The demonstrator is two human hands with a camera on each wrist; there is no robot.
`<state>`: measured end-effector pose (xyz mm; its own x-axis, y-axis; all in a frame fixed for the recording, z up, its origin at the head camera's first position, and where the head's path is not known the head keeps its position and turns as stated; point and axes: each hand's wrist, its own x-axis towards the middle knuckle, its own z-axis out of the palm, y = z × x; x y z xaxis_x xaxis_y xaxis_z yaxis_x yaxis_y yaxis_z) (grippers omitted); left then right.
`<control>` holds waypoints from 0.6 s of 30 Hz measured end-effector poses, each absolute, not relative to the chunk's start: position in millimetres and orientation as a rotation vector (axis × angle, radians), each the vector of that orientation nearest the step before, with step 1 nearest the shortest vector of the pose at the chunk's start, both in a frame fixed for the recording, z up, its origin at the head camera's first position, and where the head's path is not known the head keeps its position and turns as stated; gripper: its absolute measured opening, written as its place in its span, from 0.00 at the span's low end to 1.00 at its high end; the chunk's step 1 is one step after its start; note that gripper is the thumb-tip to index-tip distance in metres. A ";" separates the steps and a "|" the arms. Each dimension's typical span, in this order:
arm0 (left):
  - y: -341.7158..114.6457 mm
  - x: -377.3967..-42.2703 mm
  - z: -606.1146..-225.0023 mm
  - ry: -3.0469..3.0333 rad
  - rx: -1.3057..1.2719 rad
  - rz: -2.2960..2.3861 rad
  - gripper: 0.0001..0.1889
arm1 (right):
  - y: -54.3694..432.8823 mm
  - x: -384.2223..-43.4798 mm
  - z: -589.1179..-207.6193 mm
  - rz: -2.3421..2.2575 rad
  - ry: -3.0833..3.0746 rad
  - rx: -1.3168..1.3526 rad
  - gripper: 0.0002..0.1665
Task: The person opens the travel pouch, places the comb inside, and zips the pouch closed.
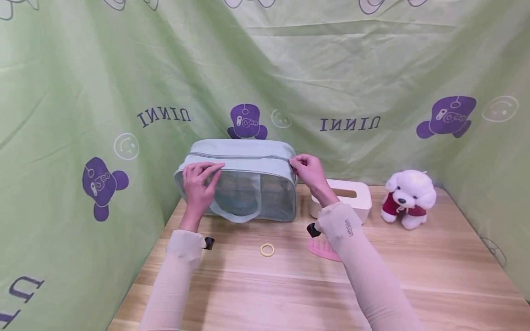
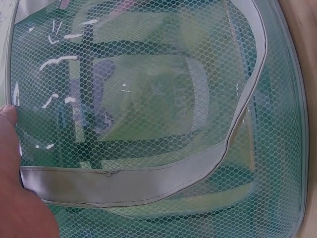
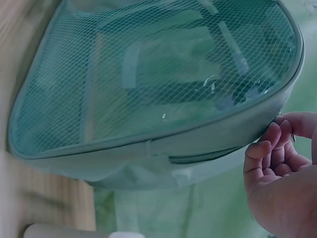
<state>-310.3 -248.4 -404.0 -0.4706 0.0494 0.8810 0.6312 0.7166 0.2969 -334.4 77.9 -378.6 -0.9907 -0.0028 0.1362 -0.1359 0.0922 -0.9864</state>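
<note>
- Over to the pale green bag (image 1: 238,184), standing upright at the desk's (image 1: 248,294) back left corner, with see-through mesh toward the near edge; apparently placed for both hands to reach the top.
- With the right hand (image 1: 308,172), pinching the zipper pull (image 3: 293,137) between curled thumb and fingers at the right end of the zipper (image 1: 236,156); probably held by the tips for being so small.
- With the left hand (image 1: 201,184), touching the top front edge, fingers fairly straight, gripping nothing visibly; likely there to steady soft walls.
- Down past a loose handle strap (image 1: 237,218), hanging clear of the zipper.
- Along the back edge, spotting a white tissue box (image 1: 363,202) just beside, then a plush dog (image 1: 407,197) at the back right corner.
- Nearer mid-desk, finding a yellow ring (image 1: 267,255) and pink comb (image 1: 324,251), seemingly out of the way.
</note>
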 end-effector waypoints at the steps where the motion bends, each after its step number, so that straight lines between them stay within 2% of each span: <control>1: -248.2 -310.2 -404.0 -1.958 -0.522 -0.767 0.10 | 76.0 -334.5 -375.9 2.047 -2.246 0.149 0.10; 9: -249.8 -309.9 -404.0 -1.953 -0.560 -0.740 0.10 | 60.9 -335.3 -356.6 1.980 -2.284 0.188 0.07; 18: -250.7 -308.4 -403.8 -1.942 -0.573 -0.751 0.09 | 39.6 -336.3 -337.1 1.820 -2.396 0.228 0.08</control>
<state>-308.4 -250.7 -403.8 -0.4460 0.0818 0.8913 0.6604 0.7023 0.2659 -336.3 39.6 -337.1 -0.9810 -0.0452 0.1889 -0.1941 0.2636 -0.9449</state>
